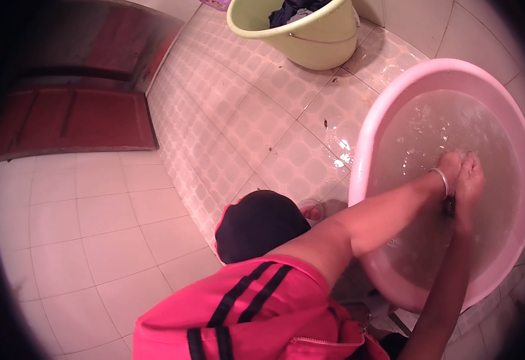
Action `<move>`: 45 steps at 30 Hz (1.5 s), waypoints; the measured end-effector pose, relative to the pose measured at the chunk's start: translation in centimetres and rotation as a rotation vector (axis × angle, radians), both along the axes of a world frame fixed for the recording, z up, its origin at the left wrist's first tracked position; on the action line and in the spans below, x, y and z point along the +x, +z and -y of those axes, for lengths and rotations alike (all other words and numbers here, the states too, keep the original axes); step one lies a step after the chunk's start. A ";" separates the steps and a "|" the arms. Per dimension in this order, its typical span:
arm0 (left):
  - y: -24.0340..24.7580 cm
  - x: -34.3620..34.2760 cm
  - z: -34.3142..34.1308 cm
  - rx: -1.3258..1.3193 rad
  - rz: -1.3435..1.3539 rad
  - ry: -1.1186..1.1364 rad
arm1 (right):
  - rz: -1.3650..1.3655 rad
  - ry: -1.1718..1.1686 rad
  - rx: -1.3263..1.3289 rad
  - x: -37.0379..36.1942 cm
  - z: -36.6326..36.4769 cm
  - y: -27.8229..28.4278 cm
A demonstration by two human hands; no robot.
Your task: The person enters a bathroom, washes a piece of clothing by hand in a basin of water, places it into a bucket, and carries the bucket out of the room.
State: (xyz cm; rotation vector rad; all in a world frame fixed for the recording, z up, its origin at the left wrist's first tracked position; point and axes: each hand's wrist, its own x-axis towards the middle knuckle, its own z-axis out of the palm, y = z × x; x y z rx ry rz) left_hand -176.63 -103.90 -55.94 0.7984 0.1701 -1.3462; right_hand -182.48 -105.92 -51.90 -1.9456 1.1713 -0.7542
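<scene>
My left hand [450, 165], with a silver bangle at the wrist, and my right hand [470, 180] press together side by side in the pink tub [366, 144]. Cloudy, greyish water [418, 198] with a few bubbles fills much of it. Both hands look closed, their fingertips at the water's surface. Something dark [449, 207] shows between my wrists, partly under water; its kind cannot be made out. Whatever the fingers grip is hidden.
A yellow-green bucket [322, 51] holding dark clothes [295, 12] stands beyond the tub on the wet tiled floor [256, 132]. At the far left is a dark red door panel [76, 120]. My knee [259, 225], in dark cloth, and part of a foot [312, 211] are near the tub.
</scene>
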 end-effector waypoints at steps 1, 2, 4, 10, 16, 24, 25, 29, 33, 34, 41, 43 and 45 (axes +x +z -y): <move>-0.8 0.2 0.2 0.024 0.065 0.004 | 0.008 0.010 -0.004 0.4 0.4 -1.1; -1.2 -0.3 0.1 0.022 0.046 -0.014 | -0.082 0.010 -0.059 -0.7 1.0 -2.3; -1.7 -0.6 0.5 0.067 0.580 -0.051 | -0.203 0.254 -0.384 -2.5 0.8 -4.7; 5.0 0.5 -1.3 0.136 0.256 -0.249 | -0.144 0.112 -0.148 -4.6 3.3 -4.2; 2.4 6.4 -0.5 0.094 0.109 -0.011 | 0.170 0.212 0.793 -3.7 2.2 0.2; 1.8 6.9 -2.2 -0.096 0.466 -0.377 | 0.076 0.324 0.534 -4.3 1.3 -2.2; 2.1 6.9 -2.2 -0.098 0.463 -0.385 | 0.077 0.299 0.482 -4.2 1.4 -2.6; 2.9 6.7 -2.4 -0.029 0.491 -0.402 | 0.208 0.245 0.530 -4.5 1.8 -2.9; 3.3 6.9 -2.2 -0.064 0.288 -0.402 | 0.178 0.163 0.569 -5.6 2.6 -4.7; 3.8 6.7 -2.1 -0.064 0.286 -0.397 | 0.355 0.127 0.602 -5.5 2.5 -4.5; 5.5 5.5 -1.1 0.311 -0.105 -0.147 | 0.348 0.081 0.298 -0.4 -2.8 4.2; 7.0 4.4 -1.2 0.408 0.066 -0.078 | 0.100 0.163 0.072 0.9 -4.7 6.1; 2.6 5.1 -1.4 0.201 -0.082 -0.092 | -0.105 0.136 -0.223 1.5 -4.5 4.9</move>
